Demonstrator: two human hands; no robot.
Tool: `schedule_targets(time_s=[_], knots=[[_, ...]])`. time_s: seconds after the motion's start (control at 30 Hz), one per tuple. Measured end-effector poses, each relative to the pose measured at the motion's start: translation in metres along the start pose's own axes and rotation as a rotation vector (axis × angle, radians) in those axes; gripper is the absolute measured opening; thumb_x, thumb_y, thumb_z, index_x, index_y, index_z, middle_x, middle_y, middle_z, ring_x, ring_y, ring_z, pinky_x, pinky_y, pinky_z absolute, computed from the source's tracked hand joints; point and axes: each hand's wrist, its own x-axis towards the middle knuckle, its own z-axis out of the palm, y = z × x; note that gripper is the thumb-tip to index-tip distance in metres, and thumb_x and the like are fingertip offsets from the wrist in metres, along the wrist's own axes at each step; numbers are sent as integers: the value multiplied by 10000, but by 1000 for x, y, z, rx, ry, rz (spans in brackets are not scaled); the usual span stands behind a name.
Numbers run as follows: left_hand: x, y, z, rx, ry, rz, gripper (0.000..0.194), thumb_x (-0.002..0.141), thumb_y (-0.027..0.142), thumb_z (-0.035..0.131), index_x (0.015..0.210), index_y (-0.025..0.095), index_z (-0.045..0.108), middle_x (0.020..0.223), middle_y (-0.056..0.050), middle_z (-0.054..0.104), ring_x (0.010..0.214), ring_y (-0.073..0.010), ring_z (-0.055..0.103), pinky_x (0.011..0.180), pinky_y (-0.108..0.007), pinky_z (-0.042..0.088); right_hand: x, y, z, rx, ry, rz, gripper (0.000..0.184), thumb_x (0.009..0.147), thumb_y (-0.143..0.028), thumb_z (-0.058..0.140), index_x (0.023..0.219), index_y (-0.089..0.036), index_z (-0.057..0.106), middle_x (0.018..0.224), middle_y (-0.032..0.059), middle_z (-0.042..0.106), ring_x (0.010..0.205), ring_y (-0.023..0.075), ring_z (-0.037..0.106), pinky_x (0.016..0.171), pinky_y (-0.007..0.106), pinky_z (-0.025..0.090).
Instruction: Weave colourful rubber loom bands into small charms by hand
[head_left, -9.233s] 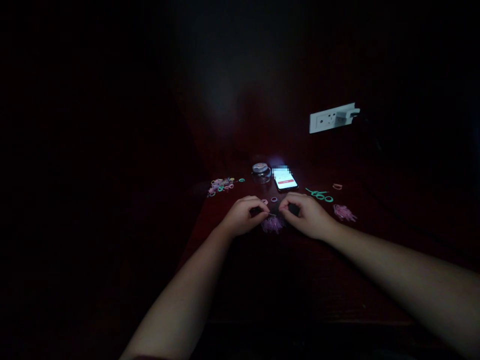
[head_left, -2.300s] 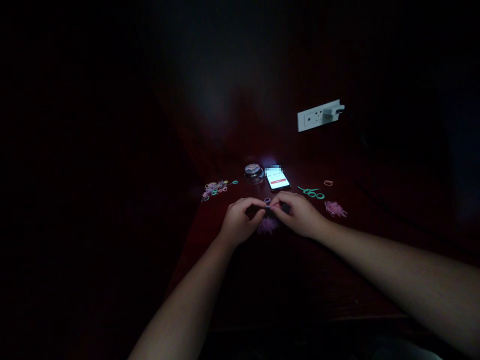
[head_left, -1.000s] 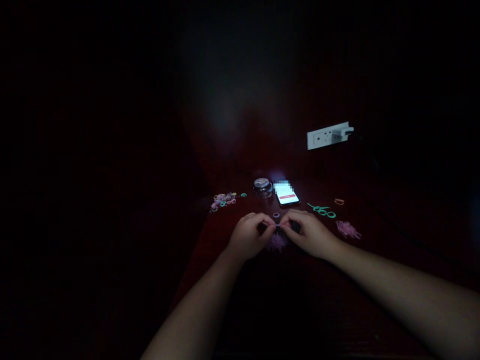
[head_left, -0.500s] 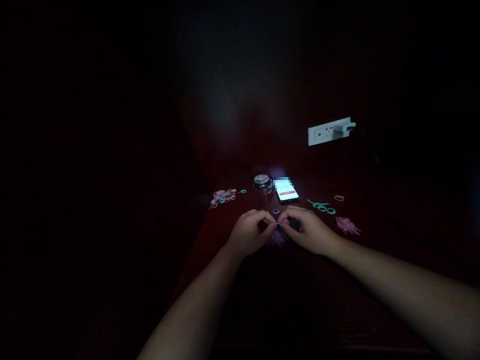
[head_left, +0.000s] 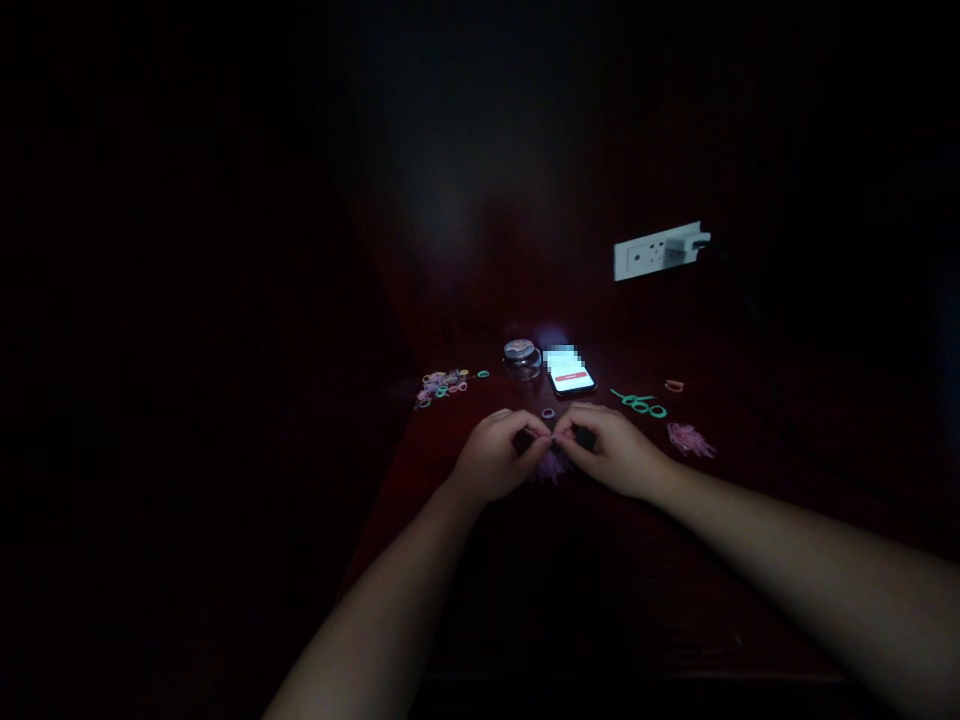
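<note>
Where the fingers of the left hand (head_left: 499, 455) and the right hand (head_left: 613, 450) nearly meet, a short, thin lilac strip (head_left: 553, 436) is retained between them. On each hand, thumb and forefinger are closed to a narrow pinch on the strip. The two-sided grip presumably keeps so slight and flexible a part under control at both ends; its exact shape inside the fingers cannot be made out.

Directly below the fingertips, a loose heap of thin purple strips (head_left: 551, 468) lies on the dark red tabletop (head_left: 637, 580), within easy reach of both hands. Just beyond the fingertips lies a single small lilac ring (head_left: 548, 413), set apart from the heap.

To the right of the right hand are a pile of pink strips (head_left: 690, 440), a group of green rings and strips (head_left: 640, 404) and, behind them, a small orange-pink loop (head_left: 674, 385). The separation appears to be by colour. Far left, a mixed heap of multicoloured rings (head_left: 442, 386) sits near the tabletop edge.

Behind the hands, a clear round jar with a patterned lid (head_left: 522, 362) stands upright beside a lit smartphone (head_left: 574, 375), which is probably positioned to keep its screen visible. On the wall, a white socket panel (head_left: 637, 257) carries a white plug (head_left: 686, 243).
</note>
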Motion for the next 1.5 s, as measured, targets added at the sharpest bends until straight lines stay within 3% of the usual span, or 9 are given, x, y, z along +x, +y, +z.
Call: schedule_targets(time_s=[0.53, 0.87, 1.5], knots=[[-2, -1, 4, -75, 33, -53, 64, 883, 237, 585, 887, 196, 633, 878, -17, 678, 810, -150, 611, 717, -257, 461, -1, 3, 2, -21, -14, 18, 99, 838, -146, 571, 752, -191, 590, 713, -7, 578, 670, 135, 534, 650, 269, 384], [-2, -5, 6, -99, 49, -80, 83, 875, 264, 613, 877, 194, 658, 887, -20, 693, 785, -141, 626, 692, -249, 470, -1, -2, 1, 51, 45, 16, 88, 792, -101, 581, 796, -189, 575, 758, 8, 593, 723, 148, 552, 670, 268, 424], [-2, -3, 4, -98, 14, -78, 71, 871, 251, 606, 869, 192, 647, 857, -16, 681, 769, -140, 612, 698, -255, 463, 1, -4, 0, 56, 52, -6, 116, 836, -110, 553, 750, -187, 563, 722, 2, 562, 697, 138, 526, 650, 259, 411]])
